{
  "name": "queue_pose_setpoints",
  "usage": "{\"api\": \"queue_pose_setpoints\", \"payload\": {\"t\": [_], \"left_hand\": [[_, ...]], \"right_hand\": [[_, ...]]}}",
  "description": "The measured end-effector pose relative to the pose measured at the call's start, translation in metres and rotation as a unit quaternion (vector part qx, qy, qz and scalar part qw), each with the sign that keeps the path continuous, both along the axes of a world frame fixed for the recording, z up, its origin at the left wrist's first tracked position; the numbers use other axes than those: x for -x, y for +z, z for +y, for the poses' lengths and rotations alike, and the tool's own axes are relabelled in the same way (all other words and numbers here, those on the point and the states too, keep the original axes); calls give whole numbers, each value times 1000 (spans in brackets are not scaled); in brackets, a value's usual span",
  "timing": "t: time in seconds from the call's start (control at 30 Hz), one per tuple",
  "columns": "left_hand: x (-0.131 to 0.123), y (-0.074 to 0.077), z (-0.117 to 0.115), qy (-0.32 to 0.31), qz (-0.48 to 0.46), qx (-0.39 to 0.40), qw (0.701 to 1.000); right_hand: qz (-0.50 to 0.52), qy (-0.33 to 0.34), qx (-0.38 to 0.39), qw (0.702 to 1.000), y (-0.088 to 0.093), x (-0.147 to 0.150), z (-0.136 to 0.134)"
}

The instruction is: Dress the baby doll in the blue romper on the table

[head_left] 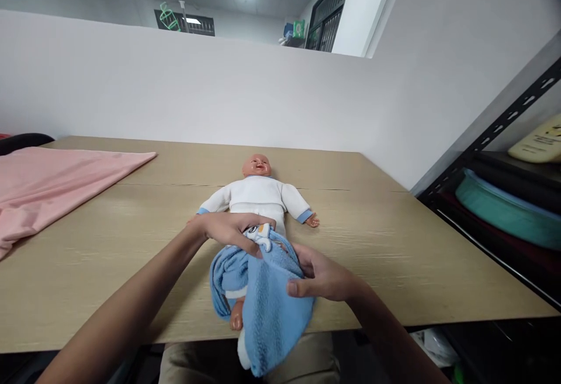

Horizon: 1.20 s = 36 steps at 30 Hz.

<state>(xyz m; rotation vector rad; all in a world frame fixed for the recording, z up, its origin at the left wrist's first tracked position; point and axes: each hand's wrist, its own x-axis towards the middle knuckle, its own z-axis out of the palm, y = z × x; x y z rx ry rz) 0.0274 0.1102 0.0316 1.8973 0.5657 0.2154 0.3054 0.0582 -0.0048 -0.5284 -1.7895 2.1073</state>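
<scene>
Wooden table (394, 255) bore pink cloth (52, 185) at 9 o'clock, doll (260, 197) at centre, head toward 12, blue fleece garment (267, 296) over its legs, left hand (232, 229) clutching its 12 o'clock edge, right hand (322, 279) pinching its 3 o'clock side.

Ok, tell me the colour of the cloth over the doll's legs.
Light blue; the cloth looks fuzzy, seen best in the head view.

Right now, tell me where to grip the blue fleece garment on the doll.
Take the blue fleece garment, I'd say, at its bunched upper edge near the waist of the doll, coming from the feet end: the doll lies face-up, feet toward you.
</scene>
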Motion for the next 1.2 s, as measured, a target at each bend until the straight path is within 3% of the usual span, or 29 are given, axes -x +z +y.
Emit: {"api": "queue_pose_setpoints", "payload": {"t": [0.13, 0.27, 0.37, 0.53, 0.63, 0.7, 0.77, 0.83, 0.9, 1.07, 1.2], "left_hand": [[0, -11, 7, -61, 37, 88, 994], [-3, -19, 8, -134, 50, 130, 981], [-3, -23, 9, -115, 23, 122, 986], [-1, -32, 8, -13, -36, 45, 998], [-1, -39, 6, 24, -22, 55, 998], [-3, -41, 6, 5, -28, 83, 996], [-6, -40, 5, -55, -37, 114, 991], [-8, -36, 4, -109, -35, 131, 985], [-8, -32, 2, -123, -23, 130, 984], [-6, -38, 1, -80, -4, 135, 988], [-4, -48, 3, -31, -57, 122, 990]], "right_hand": [[-59, -15, -54, 997, -8, -10, 1], [60, -135, -23, 989, -21, -11, -9], [42, -128, -30, 990, -14, -9, -19], [-97, -47, -57, 993, 16, -11, -31], [-132, -86, -54, 986, 21, -8, -35], [-146, -125, -60, 980, 19, -5, -36], [-159, -147, -62, 974, 15, -3, -35], [-166, -147, -61, 973, 8, -4, -34], [-154, -133, -58, 977, 0, -8, -32], [-96, -172, -9, 980, -15, -13, -33], [-103, -121, 2, 987, -11, -5, -35]]}}
